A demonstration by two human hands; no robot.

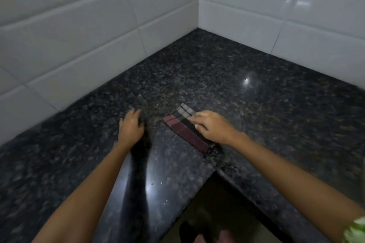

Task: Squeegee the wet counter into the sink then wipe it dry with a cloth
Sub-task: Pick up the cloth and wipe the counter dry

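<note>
Cloth (184,127): a folded strip, checked grey at the far end and dark red along the near side, lying flat on the counter (256,94) close to its inner corner edge. Looks soft, thin and light, so likely to bunch up or slide on the shiny stone if pushed from one end only. Probably best held flat from the top, fingers spread over the middle, or pinched along the long right edge to lift it. Nothing to break here.

Right hand (212,127): lying on the right side of the cloth, fingers bent over its edge and touching it. Hard to tell whether pinching or only pressing down.

Left hand (131,126): on the bare counter, a little to the left of the cloth and not touching it. Fingers loose and a bit curled, holding nothing. A bit blurred.

Counter: dark speckled stone, glossy, with bright spots of light on it. Cannot tell wet from dry by the shine alone.

Farther out: white tiles (98,35) on the left wall and far wall, meeting in the far corner. No sink and no squeegee in view.
</note>
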